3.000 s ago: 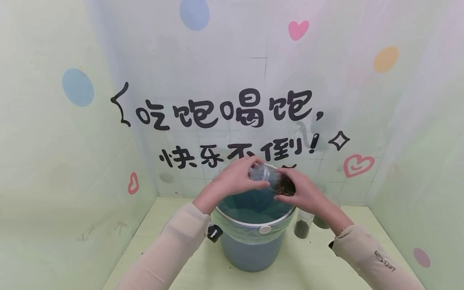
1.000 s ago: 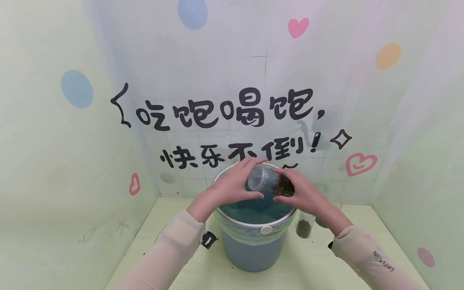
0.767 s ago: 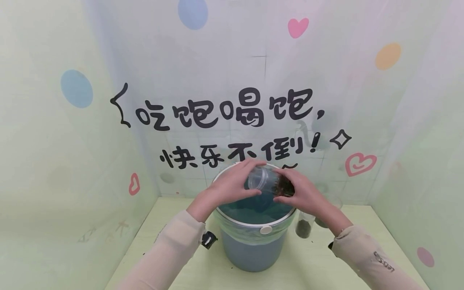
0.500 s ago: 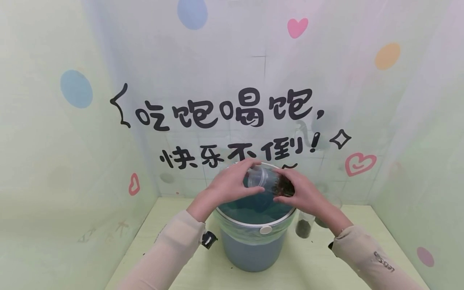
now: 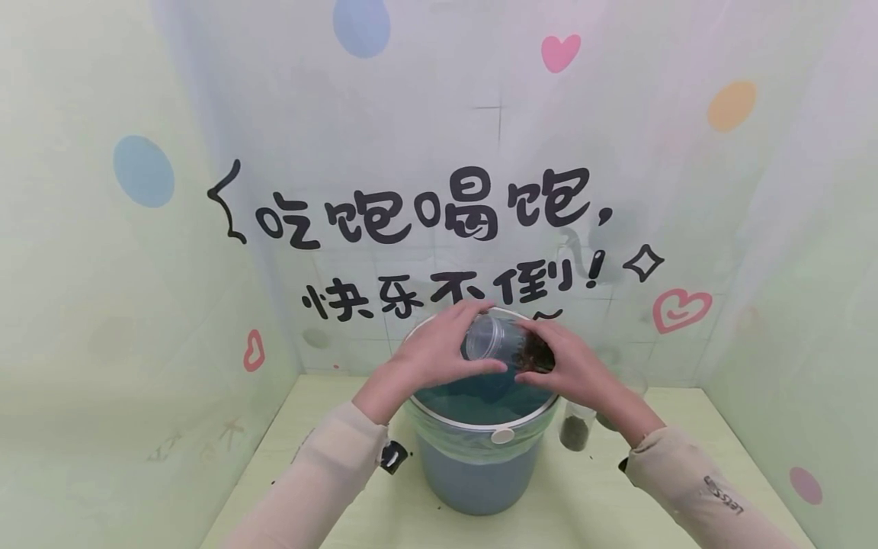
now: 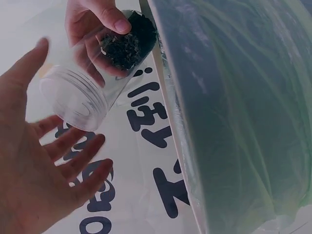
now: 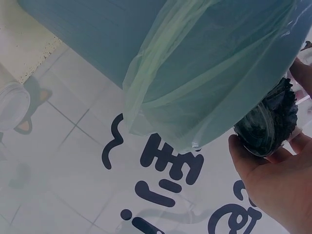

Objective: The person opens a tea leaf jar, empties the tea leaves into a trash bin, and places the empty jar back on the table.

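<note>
Over the bucket my right hand grips a clear plastic jar by its bottom end. The jar lies tilted on its side, its lid end toward my left hand. Dark dried flakes are gathered at the bottom end, beside the right fingers. A clear ridged screw lid is on the jar's mouth. My left hand is spread around that lid, thumb and fingers apart; in the left wrist view they look clear of it. Below stands a blue-grey bucket with a white rim and a pale green bag lining it.
Right of the bucket, a clear jar with dark contents stands on the pale yellow table. Another container is behind it, partly hidden by my right forearm. Printed cloth walls enclose the table on three sides.
My left hand, closer around the lid three seconds ago, has shifted and spread, so more of the lid shows. The jar's lid end has tipped slightly lower. My right hand keeps its grip.
</note>
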Demonstrator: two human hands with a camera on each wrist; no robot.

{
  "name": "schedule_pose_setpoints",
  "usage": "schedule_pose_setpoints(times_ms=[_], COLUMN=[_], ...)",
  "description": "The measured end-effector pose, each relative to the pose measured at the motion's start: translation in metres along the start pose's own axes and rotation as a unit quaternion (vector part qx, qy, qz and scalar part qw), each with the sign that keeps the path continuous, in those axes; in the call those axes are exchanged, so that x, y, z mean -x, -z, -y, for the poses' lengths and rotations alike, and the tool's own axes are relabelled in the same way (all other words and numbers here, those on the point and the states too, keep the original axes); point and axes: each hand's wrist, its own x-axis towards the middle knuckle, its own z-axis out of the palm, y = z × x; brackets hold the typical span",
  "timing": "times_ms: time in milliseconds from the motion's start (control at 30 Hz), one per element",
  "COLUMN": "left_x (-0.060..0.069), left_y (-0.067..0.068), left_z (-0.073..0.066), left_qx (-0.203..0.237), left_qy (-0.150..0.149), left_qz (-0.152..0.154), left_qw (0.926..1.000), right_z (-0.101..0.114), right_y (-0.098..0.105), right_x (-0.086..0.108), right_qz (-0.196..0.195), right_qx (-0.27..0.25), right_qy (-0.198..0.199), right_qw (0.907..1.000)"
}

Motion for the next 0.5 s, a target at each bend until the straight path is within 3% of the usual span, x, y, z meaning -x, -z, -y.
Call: schedule_pose_setpoints(times_ms=[133, 200, 367, 500], left_x=[0.0005, 0.0003, -0.0003, 0.0], left_y=[-0.0006, -0.0009, -0.0008, -0.0006], left_z=[0.0025, 0.0032, 0.0041, 0.0041], left_qx=[0.007, 0.004, 0.008, 0.014], left_qy=[-0.067, -0.08, -0.079, -0.055], left_qz=[-0.009, -0.015, -0.017, -0.008], left_qw=[0.9977, 0.9967, 0.9967, 0.9984], right_z=[-0.0013, -0.0017, -0.0022, -0.0016], right_y=[-0.0002, -0.0002, 0.0, -0.0001], right_x=[-0.0003, -0.0001, 0.0002, 0.0009], right_qz=[0.0, 0.0, 0.0, -0.001], right_qx=[0.0, -0.001, -0.005, -0.008], right_qy=[0.002, 0.002, 0.002, 0.003], right_qw=[1.0, 1.0, 1.0, 1.0])
